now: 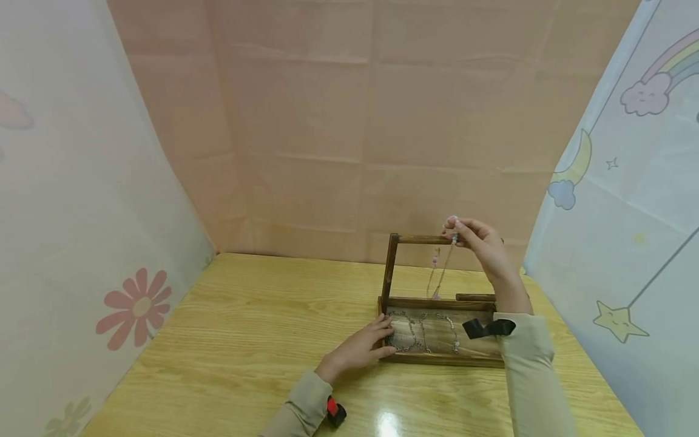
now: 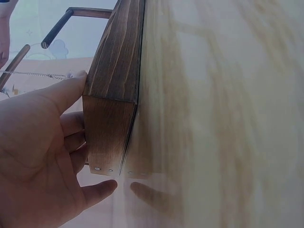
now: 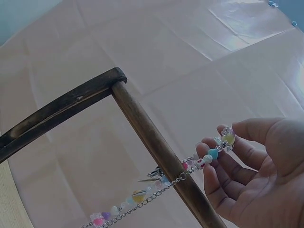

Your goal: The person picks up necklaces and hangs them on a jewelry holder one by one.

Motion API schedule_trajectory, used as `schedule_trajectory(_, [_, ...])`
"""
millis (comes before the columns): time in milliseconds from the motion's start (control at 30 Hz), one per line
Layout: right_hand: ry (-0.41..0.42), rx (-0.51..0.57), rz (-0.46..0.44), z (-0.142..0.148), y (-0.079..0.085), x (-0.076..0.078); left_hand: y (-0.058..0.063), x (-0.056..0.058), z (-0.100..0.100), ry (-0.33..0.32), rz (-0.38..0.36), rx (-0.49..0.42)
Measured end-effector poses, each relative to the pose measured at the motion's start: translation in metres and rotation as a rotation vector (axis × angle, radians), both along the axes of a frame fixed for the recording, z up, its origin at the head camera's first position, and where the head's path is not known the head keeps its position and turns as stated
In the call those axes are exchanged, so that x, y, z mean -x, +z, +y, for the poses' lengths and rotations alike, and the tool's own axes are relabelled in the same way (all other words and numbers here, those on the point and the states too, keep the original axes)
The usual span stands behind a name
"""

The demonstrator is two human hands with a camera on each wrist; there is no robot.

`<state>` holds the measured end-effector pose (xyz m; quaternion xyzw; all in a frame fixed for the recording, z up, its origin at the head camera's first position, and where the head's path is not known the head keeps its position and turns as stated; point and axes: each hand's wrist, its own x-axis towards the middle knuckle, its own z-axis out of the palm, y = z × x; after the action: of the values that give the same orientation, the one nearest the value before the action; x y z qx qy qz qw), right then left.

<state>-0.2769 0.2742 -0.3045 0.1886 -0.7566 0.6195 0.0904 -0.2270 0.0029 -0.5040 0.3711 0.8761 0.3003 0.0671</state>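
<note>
My right hand (image 1: pixel 483 246) pinches a beaded chain necklace (image 3: pixel 213 153) between thumb and fingers, beside the top bar (image 3: pixel 145 128) of a dark wooden jewelry stand. The necklace has pastel and clear beads and a silver chain; part of it lies across the bar, and a loop dangles below it. My left hand (image 1: pixel 357 346) rests at the left end of the stand's tray (image 1: pixel 442 359), its fingers touching the end wall in the left wrist view. Inside the tray lie several chains, among them a dark beaded one (image 1: pixel 412 331) and one with white beads (image 1: pixel 453 331).
A lower wooden rod (image 1: pixel 475 297) sits at the stand's back right. Yellow wood-grain table (image 1: pixel 262 328) surrounds the stand. Behind it is a tan backdrop (image 1: pixel 306 182), with printed white sheets on the left (image 1: pixel 65 200) and right (image 1: pixel 628 243).
</note>
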Motion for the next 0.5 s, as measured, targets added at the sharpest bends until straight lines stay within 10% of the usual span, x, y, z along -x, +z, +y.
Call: schedule_trajectory(500, [0.028,-0.002,0.013,-0.0079,-0.0007,0.0039,-0.0005,0.0010,0.0003,0.009,-0.021,-0.007])
